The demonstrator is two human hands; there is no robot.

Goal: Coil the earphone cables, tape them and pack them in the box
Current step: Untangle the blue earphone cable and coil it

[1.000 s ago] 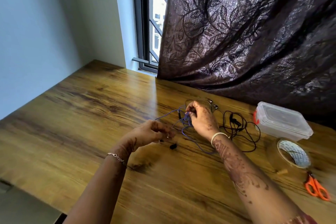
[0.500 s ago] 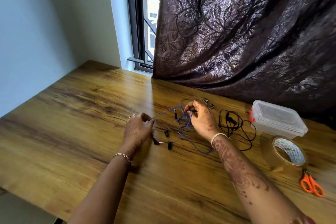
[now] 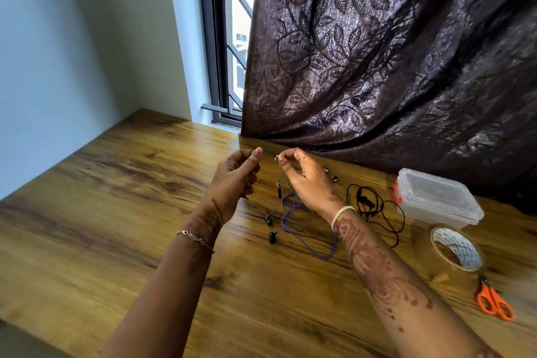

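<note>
Stretching a short span of the purple cable [image 3: 302,229] between pinched left hand [image 3: 236,180] and right hand [image 3: 305,183], the person has barely begun: it trails uncoiled on the desk [image 3: 116,197], black cable [image 3: 374,209] loose, tape [image 3: 453,250] untouched, box [image 3: 436,197] closed

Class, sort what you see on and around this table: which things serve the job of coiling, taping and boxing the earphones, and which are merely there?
For the job:
purple earphone cable, pinched between the left hand and right hand
black earphones
tape roll
orange scissors
lidded plastic box

Merely there:
dark leaf-patterned curtain
window
wooden table
</note>
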